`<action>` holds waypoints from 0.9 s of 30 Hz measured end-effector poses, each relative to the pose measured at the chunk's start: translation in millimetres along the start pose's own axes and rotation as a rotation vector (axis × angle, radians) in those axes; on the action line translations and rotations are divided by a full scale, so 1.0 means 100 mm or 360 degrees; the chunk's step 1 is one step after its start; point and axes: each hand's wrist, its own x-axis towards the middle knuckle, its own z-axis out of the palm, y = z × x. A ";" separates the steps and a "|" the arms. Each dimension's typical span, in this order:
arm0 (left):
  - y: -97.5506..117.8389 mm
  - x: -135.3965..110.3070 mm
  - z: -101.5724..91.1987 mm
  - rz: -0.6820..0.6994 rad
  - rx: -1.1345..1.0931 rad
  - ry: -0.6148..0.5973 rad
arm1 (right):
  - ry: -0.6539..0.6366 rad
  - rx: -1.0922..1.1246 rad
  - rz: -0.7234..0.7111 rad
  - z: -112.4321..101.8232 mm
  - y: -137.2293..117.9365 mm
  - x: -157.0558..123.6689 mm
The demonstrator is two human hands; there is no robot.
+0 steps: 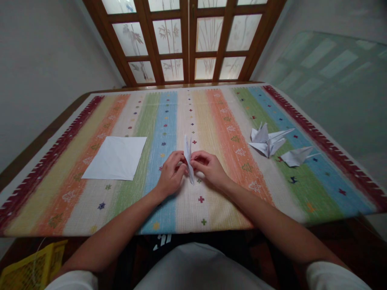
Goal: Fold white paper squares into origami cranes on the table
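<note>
A narrow, partly folded piece of white paper [188, 155] stands on edge at the middle of the striped tablecloth [229, 121]. My left hand [171, 174] pinches it from the left and my right hand [209, 166] pinches it from the right, fingers closed on its lower half. The paper's upper tip points away from me.
A flat white paper sheet [116, 157] lies to the left. Two folded paper cranes rest to the right, one [268, 141] farther back, the other [298, 156] nearer the table's right edge. A wooden-framed glass door [189, 40] stands behind the table. A yellow crate [30, 268] sits at lower left.
</note>
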 end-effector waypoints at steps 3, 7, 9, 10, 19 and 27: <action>-0.01 0.01 0.00 -0.0041 0.0026 0.0048 | -0.0038 -0.0038 -0.0041 0.01 -0.02 -0.02; -0.02 0.01 0.01 -0.0043 0.0061 0.0055 | -0.0030 -0.0061 -0.0029 0.01 -0.02 -0.03; -0.03 0.01 0.01 -0.0052 0.0048 0.0036 | -0.0013 -0.0094 -0.0048 0.00 -0.02 -0.03; -0.03 0.01 0.01 -0.0064 0.0037 0.0036 | -0.0012 -0.0107 -0.0058 0.00 -0.02 -0.03; -0.02 0.00 0.02 -0.0227 -0.0145 0.0064 | -0.0011 -0.0226 -0.0095 0.00 -0.02 -0.06; -0.11 0.00 0.04 -0.0407 -0.0415 0.0140 | 0.0021 -0.0068 -0.0006 -0.01 -0.02 -0.01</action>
